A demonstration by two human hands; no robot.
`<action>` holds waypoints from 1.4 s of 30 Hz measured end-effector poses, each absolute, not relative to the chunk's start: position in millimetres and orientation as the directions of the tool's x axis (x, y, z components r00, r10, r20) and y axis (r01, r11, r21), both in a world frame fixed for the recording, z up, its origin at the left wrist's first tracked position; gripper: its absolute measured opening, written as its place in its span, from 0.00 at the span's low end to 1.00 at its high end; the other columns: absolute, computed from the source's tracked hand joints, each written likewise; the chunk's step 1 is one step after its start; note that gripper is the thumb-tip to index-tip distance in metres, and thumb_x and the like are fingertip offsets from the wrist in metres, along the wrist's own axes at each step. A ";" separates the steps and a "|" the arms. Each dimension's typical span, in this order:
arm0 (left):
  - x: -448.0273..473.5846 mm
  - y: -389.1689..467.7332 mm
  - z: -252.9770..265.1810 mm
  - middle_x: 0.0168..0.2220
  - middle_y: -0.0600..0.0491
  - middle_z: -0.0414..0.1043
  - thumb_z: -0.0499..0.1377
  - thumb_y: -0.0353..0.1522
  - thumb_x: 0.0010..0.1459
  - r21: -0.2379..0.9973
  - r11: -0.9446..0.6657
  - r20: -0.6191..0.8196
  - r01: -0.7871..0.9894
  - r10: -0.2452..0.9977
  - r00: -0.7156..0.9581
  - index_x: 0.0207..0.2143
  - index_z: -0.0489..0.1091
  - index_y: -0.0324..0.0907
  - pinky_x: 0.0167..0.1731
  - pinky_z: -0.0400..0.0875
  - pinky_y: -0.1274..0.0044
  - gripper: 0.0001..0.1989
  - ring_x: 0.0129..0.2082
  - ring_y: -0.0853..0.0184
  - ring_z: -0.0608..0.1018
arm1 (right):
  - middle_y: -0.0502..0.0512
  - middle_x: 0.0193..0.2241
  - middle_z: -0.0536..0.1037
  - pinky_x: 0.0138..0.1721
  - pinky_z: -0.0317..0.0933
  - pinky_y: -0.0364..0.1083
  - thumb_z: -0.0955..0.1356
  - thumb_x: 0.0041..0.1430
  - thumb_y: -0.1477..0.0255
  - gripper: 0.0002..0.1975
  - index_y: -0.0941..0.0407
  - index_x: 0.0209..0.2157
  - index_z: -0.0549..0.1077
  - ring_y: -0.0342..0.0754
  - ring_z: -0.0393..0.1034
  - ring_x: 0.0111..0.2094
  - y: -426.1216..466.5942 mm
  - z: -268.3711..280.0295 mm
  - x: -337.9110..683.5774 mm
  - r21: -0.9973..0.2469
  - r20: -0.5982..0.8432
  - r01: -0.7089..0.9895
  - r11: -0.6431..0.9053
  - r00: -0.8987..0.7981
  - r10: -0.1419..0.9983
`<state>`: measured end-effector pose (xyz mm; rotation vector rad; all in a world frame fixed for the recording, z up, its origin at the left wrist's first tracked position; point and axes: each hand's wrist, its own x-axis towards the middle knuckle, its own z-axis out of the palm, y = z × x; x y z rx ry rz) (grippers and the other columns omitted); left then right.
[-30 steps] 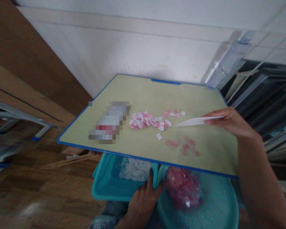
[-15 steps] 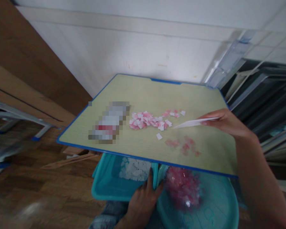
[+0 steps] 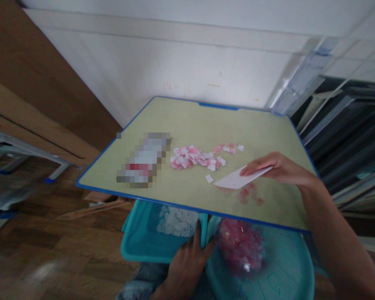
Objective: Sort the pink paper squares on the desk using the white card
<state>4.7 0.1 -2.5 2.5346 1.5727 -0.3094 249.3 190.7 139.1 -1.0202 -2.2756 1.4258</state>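
Observation:
My right hand [image 3: 273,166] is closed on a thin white card [image 3: 240,178], held tilted low over the tabletop. The card's lower left edge comes close to a loose paper square [image 3: 209,178] and covers part of some pink stains [image 3: 251,195]. To the left of the card lies a pile of small pink and white paper squares [image 3: 190,157], with a few more scattered behind it. Below the table edge, my left hand [image 3: 187,262] grips the right rim of a teal rectangular tub [image 3: 143,253], which has white paper bits [image 3: 176,221] inside.
The pale table [image 3: 178,116] has a blue edge and stands against a white wall [image 3: 187,66]. A blurred-out item [image 3: 145,160] lies on its left side. A teal round basin [image 3: 287,266] holds a clear bag of pink pieces [image 3: 242,246]. Dark panels [image 3: 356,125] lean at the right.
My right hand has moved left and toward me with the card, whose broad face now shows. The paper pile and my left hand look unchanged.

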 end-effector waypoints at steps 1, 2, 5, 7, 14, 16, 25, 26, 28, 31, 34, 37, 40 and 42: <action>4.7 0.0 -2.5 0.54 0.38 0.55 0.47 0.28 0.55 0.012 -0.442 -0.249 0.897 0.868 0.431 0.55 0.45 0.60 0.26 0.71 0.75 0.28 0.27 0.68 0.74 | 0.58 0.37 0.75 0.41 0.61 0.47 0.65 0.49 0.62 0.17 0.58 0.36 0.74 0.49 0.69 0.40 190.4 138.7 247.9 -0.871 -0.127 0.403 0.282 -0.738 0.663; 4.8 0.0 -2.2 0.54 0.38 0.55 0.47 0.28 0.55 0.012 -0.442 -0.252 0.897 0.867 0.430 0.55 0.46 0.60 0.26 0.70 0.75 0.27 0.27 0.68 0.74 | 0.58 0.37 0.75 0.42 0.60 0.47 0.65 0.49 0.62 0.17 0.58 0.36 0.74 0.49 0.69 0.40 190.2 138.2 246.8 -0.877 -0.117 0.380 0.294 -0.762 0.637; 5.0 0.4 -0.3 0.55 0.40 0.55 0.46 0.27 0.55 0.009 -0.438 -0.272 0.899 0.864 0.424 0.54 0.49 0.60 0.26 0.70 0.75 0.26 0.28 0.68 0.74 | 0.58 0.37 0.76 0.42 0.60 0.47 0.65 0.48 0.63 0.15 0.57 0.34 0.75 0.48 0.69 0.40 190.8 136.7 245.2 -0.893 -0.102 0.325 0.313 -0.821 0.562; 5.0 0.4 0.8 0.55 0.40 0.54 0.46 0.27 0.55 0.012 -0.433 -0.276 0.901 0.865 0.419 0.53 0.49 0.61 0.26 0.70 0.76 0.26 0.28 0.68 0.74 | 0.57 0.35 0.76 0.42 0.60 0.47 0.65 0.48 0.63 0.14 0.57 0.31 0.75 0.47 0.69 0.39 191.3 136.3 245.8 -0.893 -0.101 0.319 0.318 -0.830 0.548; 5.0 0.9 1.9 0.55 0.39 0.53 0.46 0.27 0.55 0.020 -0.435 -0.273 0.900 0.864 0.423 0.55 0.46 0.60 0.26 0.70 0.75 0.27 0.28 0.68 0.74 | 0.58 0.30 0.77 0.48 0.53 0.51 0.64 0.50 0.65 0.12 0.58 0.27 0.76 0.47 0.70 0.36 191.4 146.2 258.1 -0.874 -0.136 0.330 0.355 -0.870 0.474; 5.0 1.4 2.2 0.55 0.39 0.54 0.46 0.28 0.55 0.020 -0.439 -0.265 0.898 0.864 0.428 0.55 0.47 0.60 0.25 0.70 0.75 0.27 0.27 0.68 0.74 | 0.56 0.30 0.77 0.49 0.51 0.52 0.64 0.51 0.68 0.10 0.57 0.28 0.76 0.47 0.70 0.36 192.9 148.6 263.8 -0.859 -0.159 0.340 0.383 -0.887 0.433; 3.8 0.8 -0.7 0.55 0.39 0.54 0.47 0.28 0.55 0.042 -0.438 -0.244 0.898 0.867 0.435 0.52 0.53 0.59 0.25 0.70 0.75 0.24 0.28 0.67 0.74 | 0.57 0.30 0.77 0.43 0.58 0.49 0.66 0.47 0.64 0.10 0.56 0.26 0.76 0.49 0.70 0.36 191.7 151.3 278.2 -0.872 -0.058 0.336 0.355 -0.792 0.607; 3.7 0.9 -0.6 0.55 0.39 0.54 0.47 0.28 0.55 0.041 -0.436 -0.246 0.899 0.868 0.432 0.52 0.53 0.59 0.25 0.70 0.75 0.24 0.28 0.67 0.74 | 0.57 0.30 0.77 0.39 0.60 0.47 0.68 0.45 0.64 0.10 0.56 0.26 0.76 0.50 0.70 0.35 190.5 152.0 278.9 -0.875 -0.037 0.357 0.326 -0.723 0.690; 3.7 1.4 0.4 0.55 0.39 0.54 0.46 0.27 0.55 0.043 -0.440 -0.254 0.897 0.864 0.436 0.52 0.54 0.59 0.26 0.70 0.75 0.24 0.28 0.67 0.74 | 0.55 0.28 0.77 0.33 0.62 0.45 0.70 0.41 0.64 0.10 0.56 0.25 0.76 0.49 0.70 0.32 189.2 152.9 280.1 -0.861 -0.008 0.433 0.265 -0.533 0.846; 4.1 2.3 2.7 0.55 0.40 0.53 0.46 0.27 0.55 0.043 -0.444 -0.261 0.895 0.860 0.439 0.52 0.54 0.59 0.26 0.70 0.75 0.24 0.28 0.68 0.74 | 0.53 0.23 0.75 0.25 0.60 0.42 0.71 0.37 0.64 0.13 0.58 0.25 0.75 0.46 0.68 0.25 192.1 150.9 280.3 -0.800 -0.027 0.582 0.146 -0.277 0.960; 4.7 2.6 3.8 0.55 0.39 0.53 0.46 0.27 0.55 0.036 -0.436 -0.263 0.899 0.864 0.429 0.53 0.53 0.58 0.26 0.70 0.75 0.24 0.28 0.67 0.74 | 0.52 0.22 0.74 0.21 0.56 0.41 0.71 0.36 0.62 0.17 0.60 0.27 0.74 0.44 0.65 0.21 199.6 145.3 280.3 -0.772 -0.065 0.632 0.071 -0.190 0.980; 5.0 2.1 2.9 0.55 0.40 0.53 0.46 0.28 0.55 0.032 -0.430 -0.268 0.902 0.866 0.423 0.52 0.53 0.60 0.26 0.70 0.75 0.24 0.28 0.67 0.74 | 0.52 0.24 0.74 0.21 0.57 0.41 0.70 0.36 0.61 0.19 0.60 0.30 0.73 0.44 0.65 0.22 206.2 140.4 283.1 -0.761 -0.068 0.645 0.064 -0.178 0.982; 4.6 1.4 1.0 0.56 0.39 0.53 0.46 0.28 0.55 0.037 -0.434 -0.262 0.900 0.865 0.428 0.53 0.52 0.60 0.25 0.71 0.74 0.24 0.28 0.66 0.74 | 0.52 0.25 0.74 0.22 0.57 0.42 0.70 0.37 0.61 0.19 0.60 0.30 0.73 0.45 0.66 0.24 208.9 138.6 288.0 -0.735 -0.114 0.674 0.066 -0.220 0.969; 4.3 1.1 0.3 0.56 0.39 0.52 0.46 0.28 0.55 0.043 -0.439 -0.258 0.897 0.863 0.435 0.53 0.52 0.59 0.26 0.71 0.74 0.24 0.29 0.66 0.74 | 0.53 0.26 0.75 0.24 0.58 0.42 0.69 0.38 0.61 0.19 0.60 0.30 0.73 0.47 0.67 0.26 209.4 138.3 290.5 -0.718 -0.170 0.691 0.083 -0.291 0.942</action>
